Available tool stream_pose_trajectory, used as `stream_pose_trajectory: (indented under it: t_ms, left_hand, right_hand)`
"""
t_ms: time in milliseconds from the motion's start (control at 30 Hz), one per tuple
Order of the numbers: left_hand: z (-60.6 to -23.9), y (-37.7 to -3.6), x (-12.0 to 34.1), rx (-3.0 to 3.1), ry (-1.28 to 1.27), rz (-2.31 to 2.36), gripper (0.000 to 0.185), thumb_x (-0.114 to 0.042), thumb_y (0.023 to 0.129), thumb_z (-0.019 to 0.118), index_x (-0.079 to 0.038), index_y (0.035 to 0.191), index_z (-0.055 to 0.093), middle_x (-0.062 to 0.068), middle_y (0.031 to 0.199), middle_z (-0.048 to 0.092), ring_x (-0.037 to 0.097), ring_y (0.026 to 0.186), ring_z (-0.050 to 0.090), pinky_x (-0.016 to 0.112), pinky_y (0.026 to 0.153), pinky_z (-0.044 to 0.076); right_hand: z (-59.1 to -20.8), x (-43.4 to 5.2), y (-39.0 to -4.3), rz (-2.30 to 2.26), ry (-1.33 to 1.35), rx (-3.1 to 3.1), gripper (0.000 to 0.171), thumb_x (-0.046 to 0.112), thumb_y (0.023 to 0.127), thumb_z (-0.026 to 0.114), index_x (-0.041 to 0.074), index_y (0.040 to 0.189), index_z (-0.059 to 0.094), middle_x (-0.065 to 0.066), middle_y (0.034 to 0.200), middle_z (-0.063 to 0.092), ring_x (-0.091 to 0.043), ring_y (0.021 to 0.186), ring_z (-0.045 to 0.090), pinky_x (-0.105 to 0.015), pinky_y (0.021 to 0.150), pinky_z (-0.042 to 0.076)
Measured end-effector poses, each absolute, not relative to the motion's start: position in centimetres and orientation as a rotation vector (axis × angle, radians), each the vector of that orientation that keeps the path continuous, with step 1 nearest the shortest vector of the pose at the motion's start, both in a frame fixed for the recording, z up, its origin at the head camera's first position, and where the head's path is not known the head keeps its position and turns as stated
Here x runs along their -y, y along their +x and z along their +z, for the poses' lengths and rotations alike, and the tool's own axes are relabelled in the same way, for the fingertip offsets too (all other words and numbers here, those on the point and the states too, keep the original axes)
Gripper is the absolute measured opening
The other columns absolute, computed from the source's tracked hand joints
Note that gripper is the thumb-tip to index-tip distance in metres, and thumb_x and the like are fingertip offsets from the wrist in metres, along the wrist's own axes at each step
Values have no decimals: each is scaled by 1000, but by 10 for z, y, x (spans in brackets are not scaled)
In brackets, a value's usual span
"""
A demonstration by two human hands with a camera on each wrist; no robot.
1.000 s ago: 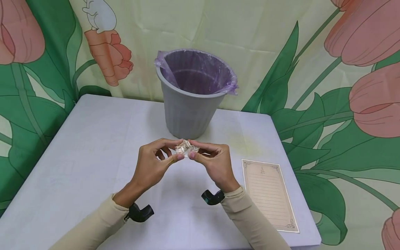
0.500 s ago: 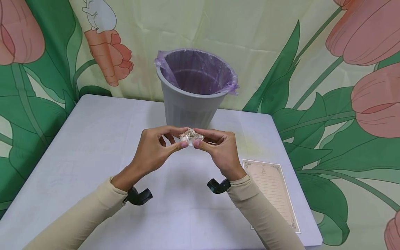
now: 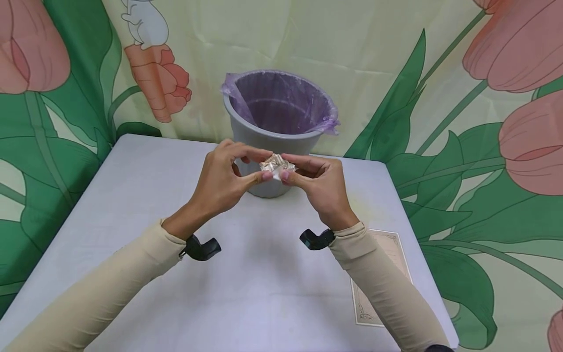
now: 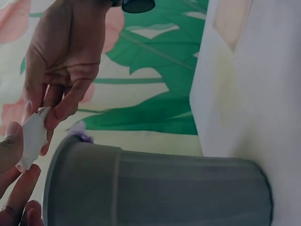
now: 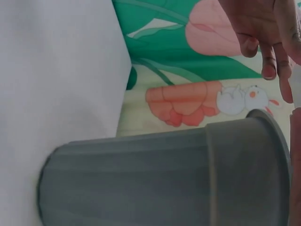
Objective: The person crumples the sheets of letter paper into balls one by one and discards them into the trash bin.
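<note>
Both of my hands hold one small crumpled wad of beige paper (image 3: pixel 275 165) in the air, just in front of the grey bin (image 3: pixel 281 142) and slightly below its rim. My left hand (image 3: pixel 224 183) pinches the wad's left side between thumb and fingers. My right hand (image 3: pixel 321 186) pinches its right side. In the left wrist view the wad (image 4: pixel 33 139) sits between the right hand's fingers (image 4: pixel 61 70) and the left fingertips (image 4: pixel 14 188), with the bin (image 4: pixel 155 188) right beside it. The right wrist view shows the bin's wall (image 5: pixel 164 179) and curled left-hand fingers (image 5: pixel 263 33).
The bin is lined with a purple plastic bag (image 3: pixel 281 100) and stands at the back of the pale table (image 3: pixel 145 195). A lined beige note sheet (image 3: pixel 391 252) lies at the table's right, partly under my right forearm. A flowered curtain hangs behind.
Both hands have carried the paper wad up and away from me, from over the table's middle to just before the bin. The grip on it looks unchanged.
</note>
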State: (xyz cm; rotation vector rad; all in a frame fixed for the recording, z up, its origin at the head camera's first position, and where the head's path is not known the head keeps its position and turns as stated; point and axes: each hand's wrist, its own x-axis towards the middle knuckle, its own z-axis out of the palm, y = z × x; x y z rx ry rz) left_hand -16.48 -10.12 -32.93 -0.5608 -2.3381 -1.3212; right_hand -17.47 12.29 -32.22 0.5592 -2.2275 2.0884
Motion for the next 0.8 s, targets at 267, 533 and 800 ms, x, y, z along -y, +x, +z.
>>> stream_pose_trajectory:
  t_ms: [267, 533, 800]
  left_hand:
    - [-305, -182, 102, 2342, -584, -1296, 42, -32, 84, 93, -20, 122, 82, 1, 104, 79, 20, 97, 54, 37, 82, 43]
    - [-279, -205, 100, 2335, -612, -1278, 40, -32, 84, 93, -18, 120, 82, 1, 104, 81, 20, 97, 52, 38, 88, 46]
    - [-266, -232, 98, 2412, -556, -1223, 39, -34, 88, 90, -18, 122, 81, 2, 107, 82, 16, 100, 55, 30, 88, 47]
  right_hand:
    - [-297, -125, -189, 2028, 587, 2251, 35, 4, 89, 86, 4, 123, 79, -9, 109, 82, -20, 85, 78, -37, 85, 66]
    - [-271, -125, -211, 1997, 557, 2263, 35, 4, 87, 88, 5, 122, 80, -9, 106, 82, -20, 88, 77, -33, 86, 66]
    - [-255, -123, -238, 1923, 482, 2356, 34, 9, 86, 90, 10, 119, 82, -8, 114, 82, -22, 105, 76, -31, 89, 64]
